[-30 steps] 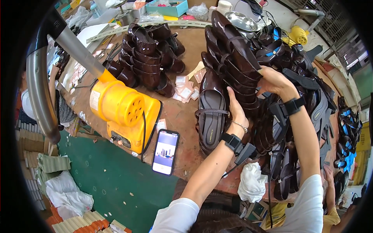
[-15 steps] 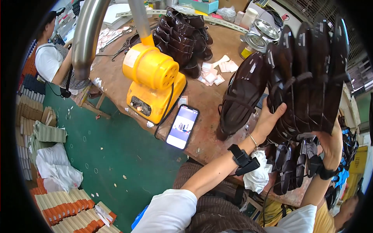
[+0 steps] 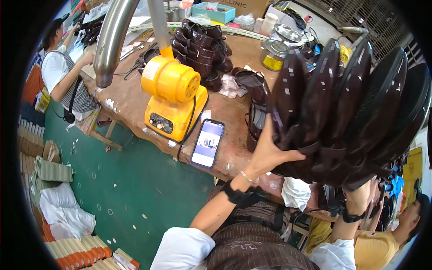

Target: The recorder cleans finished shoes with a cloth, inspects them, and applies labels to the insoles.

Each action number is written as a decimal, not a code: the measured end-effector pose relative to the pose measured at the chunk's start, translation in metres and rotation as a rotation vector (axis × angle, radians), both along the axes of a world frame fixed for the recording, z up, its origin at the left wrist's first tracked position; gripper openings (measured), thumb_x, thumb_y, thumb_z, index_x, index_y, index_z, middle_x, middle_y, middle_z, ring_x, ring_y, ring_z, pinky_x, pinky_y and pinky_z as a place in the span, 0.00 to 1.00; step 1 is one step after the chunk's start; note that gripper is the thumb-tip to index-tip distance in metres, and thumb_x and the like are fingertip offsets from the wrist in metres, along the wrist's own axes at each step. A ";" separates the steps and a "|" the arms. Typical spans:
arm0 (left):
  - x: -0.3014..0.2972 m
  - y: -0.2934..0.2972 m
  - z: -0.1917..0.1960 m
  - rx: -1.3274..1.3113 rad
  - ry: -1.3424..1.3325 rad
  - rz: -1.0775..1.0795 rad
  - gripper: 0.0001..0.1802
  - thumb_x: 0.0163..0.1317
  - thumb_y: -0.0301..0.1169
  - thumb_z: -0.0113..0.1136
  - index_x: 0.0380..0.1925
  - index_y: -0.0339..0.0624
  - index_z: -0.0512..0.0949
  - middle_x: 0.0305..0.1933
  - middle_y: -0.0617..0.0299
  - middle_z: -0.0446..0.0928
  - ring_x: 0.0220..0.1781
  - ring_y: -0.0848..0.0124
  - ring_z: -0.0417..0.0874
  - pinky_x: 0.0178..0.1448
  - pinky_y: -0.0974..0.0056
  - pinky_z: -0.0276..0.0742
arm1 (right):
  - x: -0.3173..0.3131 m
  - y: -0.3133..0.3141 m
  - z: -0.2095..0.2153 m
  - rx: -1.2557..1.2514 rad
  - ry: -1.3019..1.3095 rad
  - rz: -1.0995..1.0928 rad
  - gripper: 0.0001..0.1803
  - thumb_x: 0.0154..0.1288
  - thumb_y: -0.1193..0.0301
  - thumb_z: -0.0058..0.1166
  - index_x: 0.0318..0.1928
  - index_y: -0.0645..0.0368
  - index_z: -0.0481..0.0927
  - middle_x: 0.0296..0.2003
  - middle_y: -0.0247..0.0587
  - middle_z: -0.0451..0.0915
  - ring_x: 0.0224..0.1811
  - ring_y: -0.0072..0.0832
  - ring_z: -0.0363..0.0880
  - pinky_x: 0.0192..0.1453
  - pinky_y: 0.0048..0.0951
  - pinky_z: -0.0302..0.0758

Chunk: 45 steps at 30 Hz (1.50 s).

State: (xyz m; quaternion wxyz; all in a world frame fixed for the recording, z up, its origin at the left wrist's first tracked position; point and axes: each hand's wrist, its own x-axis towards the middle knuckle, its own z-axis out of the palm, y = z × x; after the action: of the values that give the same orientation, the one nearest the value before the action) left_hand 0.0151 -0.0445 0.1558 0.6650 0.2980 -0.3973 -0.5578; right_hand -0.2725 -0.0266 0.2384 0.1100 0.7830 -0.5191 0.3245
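I hold a stack of several dark brown sandals (image 3: 346, 112) up off the brown workbench (image 3: 135, 96), soles facing me. My left hand (image 3: 268, 150) presses against the left side of the stack, fingers spread along its lower edge. My right hand (image 3: 362, 195) supports the stack from below at the right and is mostly hidden by the sandals. Both wrists wear black bands. A few dark sandals (image 3: 256, 108) still lie on the bench just behind my left hand.
A yellow machine (image 3: 173, 96) with a metal pipe (image 3: 112, 40) stands mid-bench, a phone (image 3: 208, 143) beside it. More dark sandals (image 3: 200, 49) are piled behind. One person (image 3: 60, 76) works at the far left; another in yellow (image 3: 405, 225) sits at lower right. Green floor, bags and stacked materials at left.
The sandal stack has been lifted from the bench and raised close to the camera, both hands staying on it. My view has swung left and downward.
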 end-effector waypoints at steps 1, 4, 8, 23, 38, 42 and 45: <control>0.005 0.006 0.002 0.000 -0.004 0.021 0.60 0.36 0.26 0.80 0.69 0.34 0.52 0.66 0.54 0.65 0.67 0.64 0.66 0.72 0.62 0.58 | -0.004 0.001 -0.014 0.239 -0.429 -0.026 0.24 0.62 0.70 0.59 0.58 0.63 0.74 0.51 0.44 0.78 0.50 0.32 0.77 0.54 0.31 0.74; 0.025 0.033 0.007 0.024 -0.029 0.017 0.56 0.38 0.27 0.79 0.68 0.34 0.56 0.65 0.53 0.66 0.67 0.64 0.67 0.72 0.61 0.59 | -0.001 0.011 -0.035 0.718 -1.307 -0.046 0.25 0.65 0.68 0.59 0.60 0.62 0.73 0.41 0.43 0.83 0.38 0.26 0.77 0.42 0.27 0.75; 0.049 0.070 0.009 0.047 -0.196 0.150 0.59 0.40 0.37 0.80 0.68 0.31 0.53 0.66 0.48 0.65 0.68 0.60 0.66 0.72 0.59 0.58 | 0.066 0.022 -0.030 0.981 -1.023 0.125 0.25 0.58 0.70 0.63 0.57 0.62 0.75 0.46 0.43 0.81 0.46 0.31 0.78 0.51 0.31 0.75; 0.171 0.263 0.051 0.325 -0.025 0.557 0.51 0.40 0.43 0.71 0.64 0.30 0.60 0.63 0.48 0.67 0.68 0.61 0.67 0.72 0.61 0.59 | 0.234 0.094 -0.076 2.328 -1.450 0.321 0.24 0.75 0.61 0.42 0.63 0.63 0.68 0.62 0.45 0.72 0.63 0.37 0.72 0.68 0.38 0.70; 0.288 0.220 0.063 0.451 -0.302 0.766 0.30 0.60 0.51 0.57 0.50 0.34 0.73 0.47 0.60 0.78 0.49 0.72 0.79 0.56 0.66 0.73 | 0.356 0.127 -0.048 2.669 -2.146 0.415 0.27 0.72 0.73 0.43 0.70 0.58 0.58 0.70 0.44 0.60 0.73 0.38 0.57 0.80 0.47 0.50; 0.312 0.193 0.065 0.444 -0.370 0.770 0.28 0.61 0.51 0.54 0.48 0.36 0.74 0.45 0.61 0.78 0.47 0.73 0.78 0.53 0.68 0.73 | 0.381 0.127 -0.045 2.689 -2.240 0.359 0.27 0.71 0.71 0.45 0.68 0.59 0.61 0.68 0.45 0.63 0.74 0.40 0.56 0.79 0.48 0.52; 0.327 0.184 0.070 0.458 -0.415 0.786 0.28 0.62 0.51 0.52 0.47 0.36 0.74 0.44 0.61 0.78 0.46 0.74 0.78 0.53 0.68 0.72 | 0.396 0.127 -0.053 2.871 -2.651 -0.128 0.26 0.72 0.67 0.44 0.67 0.60 0.63 0.68 0.45 0.64 0.73 0.41 0.58 0.78 0.49 0.55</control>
State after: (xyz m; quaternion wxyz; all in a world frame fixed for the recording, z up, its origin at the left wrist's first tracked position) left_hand 0.3418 0.1397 0.2258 0.6494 0.6681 -0.2461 -0.2671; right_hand 0.1234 0.1002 0.1850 0.8908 0.4383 0.1193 -0.0140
